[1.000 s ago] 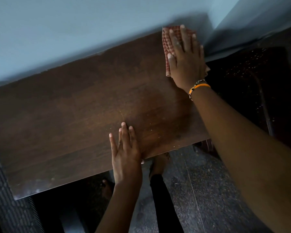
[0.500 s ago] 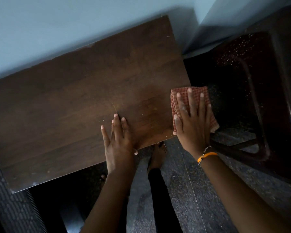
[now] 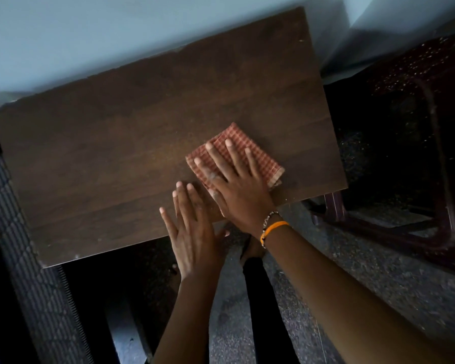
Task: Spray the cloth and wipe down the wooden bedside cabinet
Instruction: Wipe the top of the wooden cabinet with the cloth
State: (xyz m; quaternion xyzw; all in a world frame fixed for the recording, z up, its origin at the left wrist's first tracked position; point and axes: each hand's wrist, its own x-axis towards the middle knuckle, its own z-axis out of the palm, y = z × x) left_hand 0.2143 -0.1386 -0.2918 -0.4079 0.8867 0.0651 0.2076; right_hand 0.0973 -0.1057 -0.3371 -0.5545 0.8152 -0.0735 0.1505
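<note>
We are in the wiping step. Our right hand (image 3: 237, 185) lies flat with fingers spread on the folded checked cloth (image 3: 247, 151), pressing it onto the cabinet top (image 3: 121, 153) near the front edge, toward the right front corner. Our left hand (image 3: 195, 229) is open too, fingers together, its fingertips resting on the front edge just beside the right one, bracing. The next move, we judge, calls for sweeping the cloth leftward over the unwiped stretch, and the left hand must shift clear. A dark plastic stool (image 3: 405, 143) stands close off the right edge; no spray bottle is visible.
</note>
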